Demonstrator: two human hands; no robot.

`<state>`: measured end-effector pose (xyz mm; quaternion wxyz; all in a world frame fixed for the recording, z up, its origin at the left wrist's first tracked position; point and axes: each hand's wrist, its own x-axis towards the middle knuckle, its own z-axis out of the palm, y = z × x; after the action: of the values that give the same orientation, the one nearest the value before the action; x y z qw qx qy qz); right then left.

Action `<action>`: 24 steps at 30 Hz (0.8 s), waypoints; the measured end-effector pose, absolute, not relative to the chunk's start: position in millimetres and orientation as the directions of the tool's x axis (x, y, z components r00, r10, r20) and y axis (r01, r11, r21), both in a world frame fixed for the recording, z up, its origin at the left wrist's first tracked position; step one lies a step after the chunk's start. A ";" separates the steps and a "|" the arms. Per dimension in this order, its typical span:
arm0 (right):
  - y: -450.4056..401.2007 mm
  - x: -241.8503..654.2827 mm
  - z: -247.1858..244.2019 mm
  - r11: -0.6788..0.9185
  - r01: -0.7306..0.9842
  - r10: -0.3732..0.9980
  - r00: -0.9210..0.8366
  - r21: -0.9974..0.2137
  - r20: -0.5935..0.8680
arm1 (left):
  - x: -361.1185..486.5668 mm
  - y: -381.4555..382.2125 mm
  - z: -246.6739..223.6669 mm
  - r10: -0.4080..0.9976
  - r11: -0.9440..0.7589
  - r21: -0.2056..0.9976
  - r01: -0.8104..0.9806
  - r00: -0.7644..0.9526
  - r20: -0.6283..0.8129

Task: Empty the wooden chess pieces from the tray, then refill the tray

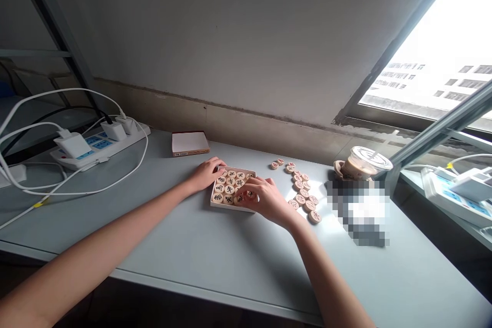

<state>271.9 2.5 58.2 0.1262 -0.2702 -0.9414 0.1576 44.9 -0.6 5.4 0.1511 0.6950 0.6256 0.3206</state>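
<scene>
A shallow white box (232, 206) sits on the desk, filled with rows of round wooden xiangqi pieces (229, 189) with dark characters. My left hand (207, 173) grips the box's far left corner, fingers bent over its rim. Over the right part of the box, my right hand (265, 196) has its thumb and fingers curled down on a xiangqi piece (251, 195) among the others, partly covering that side. To the right of the box lie several loose xiangqi pieces (301, 199) with red characters, scattered on the desk.
An open box lid (190, 142) lies near the wall. At left stands a power strip (103, 146) with plugs and looping white cables (144, 154). A lidded drink cup (363, 164) is at the back right, beside a blurred patch. Another power strip (453, 195) sits at far right.
</scene>
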 end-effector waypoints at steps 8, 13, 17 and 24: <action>7.8 278.8 58.1 0.807 0.484 0.559 -0.812 -0.339 0.170 | 45.4 -1.1 6.2 0.968 -0.172 0.610 0.773 0.017 0.251; 5.2 274.7 56.5 0.820 0.467 0.539 -0.824 -0.332 0.172 | 45.1 0.5 4.7 0.965 -0.184 0.613 0.768 0.023 0.261; 7.7 279.5 60.9 0.787 0.520 0.597 -0.779 -0.331 0.194 | 44.2 1.6 2.3 0.961 -0.199 0.614 0.764 0.031 0.273; 6.9 279.5 57.0 0.818 0.495 0.551 -0.820 -0.295 0.153 | 43.3 1.0 2.2 0.963 -0.192 0.615 0.764 0.027 0.267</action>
<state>279.5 6.9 57.0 0.1165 -0.2764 -0.9461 0.1219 43.3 1.0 2.2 0.1527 0.7001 0.6169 0.3255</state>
